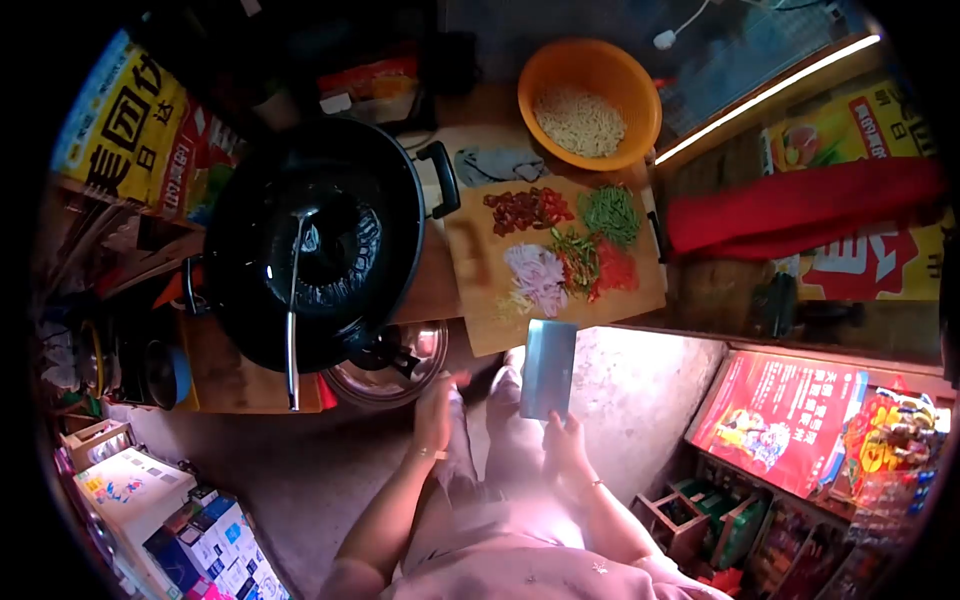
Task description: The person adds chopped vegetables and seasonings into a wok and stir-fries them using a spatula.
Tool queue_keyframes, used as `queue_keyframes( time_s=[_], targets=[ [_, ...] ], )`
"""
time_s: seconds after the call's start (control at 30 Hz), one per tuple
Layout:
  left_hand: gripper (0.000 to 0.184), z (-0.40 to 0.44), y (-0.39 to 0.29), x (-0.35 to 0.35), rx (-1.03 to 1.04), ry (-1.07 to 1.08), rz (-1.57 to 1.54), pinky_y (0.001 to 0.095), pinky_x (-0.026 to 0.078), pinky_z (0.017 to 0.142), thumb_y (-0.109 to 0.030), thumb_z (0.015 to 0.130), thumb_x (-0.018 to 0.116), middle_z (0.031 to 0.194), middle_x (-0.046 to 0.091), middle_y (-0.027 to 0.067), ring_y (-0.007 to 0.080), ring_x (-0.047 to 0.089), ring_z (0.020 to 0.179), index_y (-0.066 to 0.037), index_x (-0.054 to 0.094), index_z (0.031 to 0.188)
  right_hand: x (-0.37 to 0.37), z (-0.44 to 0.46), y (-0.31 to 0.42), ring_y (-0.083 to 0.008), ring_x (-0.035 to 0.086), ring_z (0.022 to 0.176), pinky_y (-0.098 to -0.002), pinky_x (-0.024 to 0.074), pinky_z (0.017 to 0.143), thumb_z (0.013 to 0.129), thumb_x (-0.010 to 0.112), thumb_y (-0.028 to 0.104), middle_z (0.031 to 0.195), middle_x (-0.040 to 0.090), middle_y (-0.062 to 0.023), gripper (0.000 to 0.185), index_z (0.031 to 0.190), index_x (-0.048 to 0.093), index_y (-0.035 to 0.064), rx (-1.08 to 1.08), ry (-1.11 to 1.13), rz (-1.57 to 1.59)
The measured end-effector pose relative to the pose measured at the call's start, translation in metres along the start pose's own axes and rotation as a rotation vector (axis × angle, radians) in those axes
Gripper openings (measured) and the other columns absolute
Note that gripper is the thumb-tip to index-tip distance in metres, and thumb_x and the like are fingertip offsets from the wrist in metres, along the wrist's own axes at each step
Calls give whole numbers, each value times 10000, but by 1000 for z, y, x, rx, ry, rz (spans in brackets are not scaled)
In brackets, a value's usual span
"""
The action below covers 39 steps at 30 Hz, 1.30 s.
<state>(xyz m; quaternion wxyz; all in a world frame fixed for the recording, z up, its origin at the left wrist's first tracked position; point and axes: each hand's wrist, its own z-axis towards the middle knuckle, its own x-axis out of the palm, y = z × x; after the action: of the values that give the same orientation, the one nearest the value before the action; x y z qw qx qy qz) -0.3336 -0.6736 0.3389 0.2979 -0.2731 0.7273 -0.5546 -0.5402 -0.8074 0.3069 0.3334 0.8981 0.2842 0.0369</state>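
In my right hand [566,446] is a cleaver [548,370], its broad grey blade upright just below the front edge of the wooden cutting board [475,325]. My left hand [435,415] is by the glass lid [400,370], fingers stretched out and nothing in them. On the board lie dark red pieces [520,210], green slices [610,215], sliced onion [537,278], mixed green pieces [575,262] and red pieces [613,270]. Left of the board, a black wok [330,160] holds a metal ladle [293,330] with its handle over the rim.
An orange basket [640,100] of pale noodles stands behind the board. A grey cloth [500,163] lies between basket and wok. Red fabric [800,205] is on the right, above a red printed box [765,420]. Boxes [215,550] stand at the lower left.
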Motion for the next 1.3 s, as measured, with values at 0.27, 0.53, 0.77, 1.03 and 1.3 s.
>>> queue_keyframes(
  time_s=[0.27,0.53,0.77,1.03,1.3],
  targets=[
    [453,139,55,70,345,129,212,374,267,1038,-235,947,265,1316,383,226,343,363,1235,48,354,1289,53,8,-17,-91,465,474,-259,375,433,902,513,260,554,505,-18,253,825,539,20,-124,-58,77],
    [524,154,68,92,485,203,279,365,310,1001,-335,954,244,1276,435,218,332,435,1173,40,356,1302,83,11,1,-120,479,406,-256,384,392,920,480,185,503,475,-33,218,786,446,16,-193,-172,127],
    [448,152,53,86,424,230,194,376,307,1014,-183,938,225,1283,401,245,365,395,1196,81,328,1286,87,23,-12,-107,468,427,-261,377,407,917,483,199,543,498,-26,212,823,494,10,-85,-100,183],
    [474,151,54,85,299,183,18,334,297,1013,-267,959,229,1302,413,207,311,405,1210,42,364,1292,114,24,19,-82,459,435,-229,376,417,926,475,174,544,473,-4,206,788,459,23,-75,34,172],
    [542,132,57,92,145,72,-367,316,278,1019,-355,966,221,1312,426,170,250,396,1225,45,356,1306,85,19,14,-76,455,522,-258,384,457,891,538,204,588,529,-7,197,899,560,8,-178,52,10]
  ],
)
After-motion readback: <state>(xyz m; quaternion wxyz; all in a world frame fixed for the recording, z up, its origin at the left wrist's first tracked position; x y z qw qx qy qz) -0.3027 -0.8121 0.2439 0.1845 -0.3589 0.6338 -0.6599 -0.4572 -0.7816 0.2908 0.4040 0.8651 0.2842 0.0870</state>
